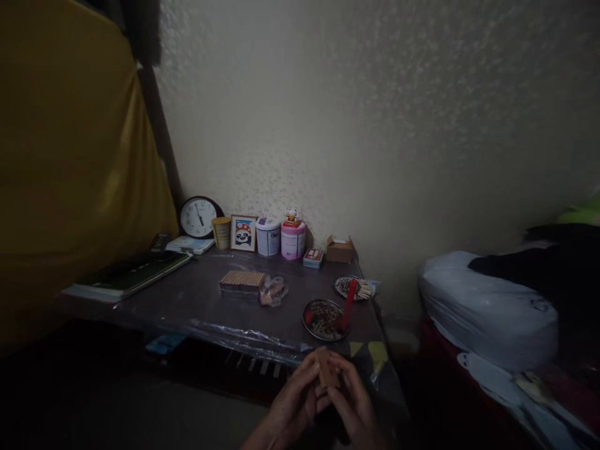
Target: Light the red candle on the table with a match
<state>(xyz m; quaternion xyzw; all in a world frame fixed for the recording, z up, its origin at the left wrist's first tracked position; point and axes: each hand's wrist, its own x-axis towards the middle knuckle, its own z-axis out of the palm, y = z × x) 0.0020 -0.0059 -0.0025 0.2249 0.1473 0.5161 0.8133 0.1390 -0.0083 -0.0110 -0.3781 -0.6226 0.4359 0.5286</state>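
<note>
A: How do our fingers stand?

B: Our left hand [296, 392] and right hand [352, 400] both grasp the small brown block [327, 370], fingertips about its edges, on our side of the near plate [327, 338].

A: What might spoil that hold?

B: Uneven pressure, we think: if one thumb eases off, the block could twist loose. We cannot tell whether the tabletop [197, 306] lies under it to catch it.

A: And farther out?

B: The red utensil [350, 297] sticks up past the near plate's rim; our right knuckles could catch it and tip the plate. Beyond and left of that plate, a sideways nudge could spread the row of brown pieces [242, 282]. Beyond and right, a bump to the far plate [338, 291] could scatter its pale sticks [364, 289].
</note>
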